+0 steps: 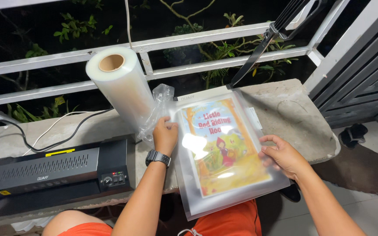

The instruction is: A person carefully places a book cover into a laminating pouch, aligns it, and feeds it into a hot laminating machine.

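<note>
I see my left hand [165, 133] pinching the upper left edge of the clear pouch with a colourful picture sheet [224, 148], my right hand [281, 155] gripping its right edge, over the counter [294, 113] front. Just left stand a film roll [121, 83] and black laminator [57, 168]; a paper trimmer [259, 52] lies behind.

White railing [224, 34], dark foliage [73, 28] behind; concrete ledge [294, 118]; tiled floor [372, 209].

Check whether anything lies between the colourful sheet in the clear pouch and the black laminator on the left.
Only the left hand and its forearm lie between the pouch and the laminator; the film roll stands behind.
</note>
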